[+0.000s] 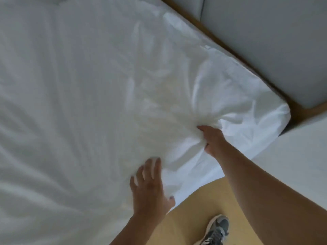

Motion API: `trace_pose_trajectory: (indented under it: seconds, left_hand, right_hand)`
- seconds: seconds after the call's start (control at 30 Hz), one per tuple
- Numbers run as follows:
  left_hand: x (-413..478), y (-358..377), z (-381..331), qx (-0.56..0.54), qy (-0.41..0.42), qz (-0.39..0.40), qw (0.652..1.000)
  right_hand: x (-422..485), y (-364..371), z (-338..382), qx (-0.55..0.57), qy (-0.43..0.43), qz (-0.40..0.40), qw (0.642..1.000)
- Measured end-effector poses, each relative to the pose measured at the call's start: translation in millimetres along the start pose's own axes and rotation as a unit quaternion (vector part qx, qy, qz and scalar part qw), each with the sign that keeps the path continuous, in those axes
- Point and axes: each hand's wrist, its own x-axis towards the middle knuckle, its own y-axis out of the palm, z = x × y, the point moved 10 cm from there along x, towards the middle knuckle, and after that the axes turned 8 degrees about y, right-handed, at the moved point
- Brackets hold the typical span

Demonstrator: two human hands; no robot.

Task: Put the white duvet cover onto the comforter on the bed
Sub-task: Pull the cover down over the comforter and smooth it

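The white duvet cover (88, 85) lies spread over nearly the whole top of the bed (191, 190), reaching its right corner beside the headboard and hanging over the near edge. Long soft creases run across it from the far left side, and they gather and tighten toward that right corner. A faint yellowish tint shows through the cloth in the middle of the creased part; whether that is the comforter underneath cannot be told.

The right hand (213, 138) is on the cover close to the right corner, fingers curled into the cloth and clenched round a bunch of it, with folds radiating from the grip. The corner of the cover beyond this hand is puffed and crumpled. The left hand (150, 184) lies flat on the cover just inside the near edge, fingers straight and slightly spread, thumb out to the side, holding nothing. The two hands are near each other but apart.

Along the bed's far right edge runs a strip of wooden trim (299, 110), and behind it stands a grey padded headboard (265, 41). A white surface (292, 156) lies just beside the corner on the right. Below the near edge is a pale yellow floor (203, 209), and on it a grey and white shoe (215, 230)
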Motion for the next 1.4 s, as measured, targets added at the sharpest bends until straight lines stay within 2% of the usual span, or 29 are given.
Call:
trace_pose_trajectory:
  seconds: [0.07, 0.13, 0.23, 0.37, 0.47, 0.57, 0.6, 0.63, 0.67, 0.73, 0.77, 0.8, 0.87, 0.93, 1.0, 1.1, 1.17, 1.27, 1.3, 1.33, 1.4]
  left_hand:
    - [54, -15, -42, -0.009, -0.014, -0.032, 0.999]
    - [92, -13, -61, -0.005, -0.057, -0.001, 0.998]
    - [91, 3, -62, -0.003, -0.091, 0.013, 0.996]
    - [61, 29, -66, -0.011, -0.082, 0.046, 0.996]
    - [61, 39, -89, 0.027, -0.011, 0.161, 0.986]
    - [83, 27, -115, 0.059, 0.086, 0.367, 0.924]
    - [97, 12, -127, 0.051, 0.108, 0.409, 0.905]
    - [122, -11, -142, 0.037, 0.131, 0.401, 0.906]
    - [158, -40, -161, 0.017, 0.154, 0.334, 0.93]
    - [230, -113, -200, -0.013, 0.206, 0.103, 0.973]
    - [255, -140, -219, -0.009, 0.236, 0.011, 0.972]
    - [275, -154, -238, -0.002, 0.271, -0.04, 0.962]
    - [305, -147, -273, 0.027, 0.321, -0.02, 0.946]
    - [325, -121, -297, 0.063, 0.345, 0.04, 0.935]
    - [332, -92, -310, 0.114, 0.359, 0.088, 0.922]
    - [338, -73, -323, 0.145, 0.406, 0.117, 0.895]
    - [342, -93, -343, 0.116, 0.463, 0.066, 0.876]
    - [336, -147, -364, 0.028, 0.537, -0.115, 0.835]
    - [335, -155, -362, 0.026, 0.528, -0.154, 0.835]
    - [336, -153, -355, 0.037, 0.497, -0.165, 0.851]
    - [340, -129, -334, 0.062, 0.416, -0.139, 0.897]
  right_hand:
    - [4, -25, -3, -0.052, -0.014, -0.044, 0.998]
    - [3, -40, -6, -0.073, -0.037, -0.023, 0.996]
    - [4, -51, 8, -0.005, 0.002, 0.064, 0.998]
    - [32, -80, 73, 0.099, 0.06, 0.077, 0.99]
    - [50, -110, 83, 0.039, 0.058, -0.011, 0.998]
    - [50, -141, 45, 0.037, 0.085, -0.055, 0.994]
    - [46, -149, 37, 0.053, 0.089, -0.053, 0.993]
    - [44, -156, 34, 0.075, 0.091, -0.045, 0.992]
    - [43, -163, 40, 0.105, 0.085, -0.033, 0.99]
    - [47, -173, 69, 0.176, 0.055, 0.013, 0.983]
    - [53, -179, 88, 0.2, 0.036, 0.022, 0.979]
    - [59, -183, 106, 0.21, 0.02, 0.018, 0.977]
    - [69, -190, 132, 0.169, -0.008, -0.043, 0.985]
    - [67, -198, 154, 0.029, -0.074, -0.162, 0.984]
    - [51, -198, 177, -0.112, -0.166, -0.251, 0.947]
    - [34, -202, 184, -0.158, -0.225, -0.316, 0.908]
    - [19, -202, 192, -0.116, -0.287, -0.345, 0.886]
    - [-3, -206, 216, -0.071, -0.383, -0.405, 0.827]
    - [7, -208, 219, -0.084, -0.372, -0.406, 0.83]
    - [23, -212, 215, -0.091, -0.321, -0.395, 0.856]
    - [54, -221, 177, -0.059, -0.123, -0.367, 0.92]
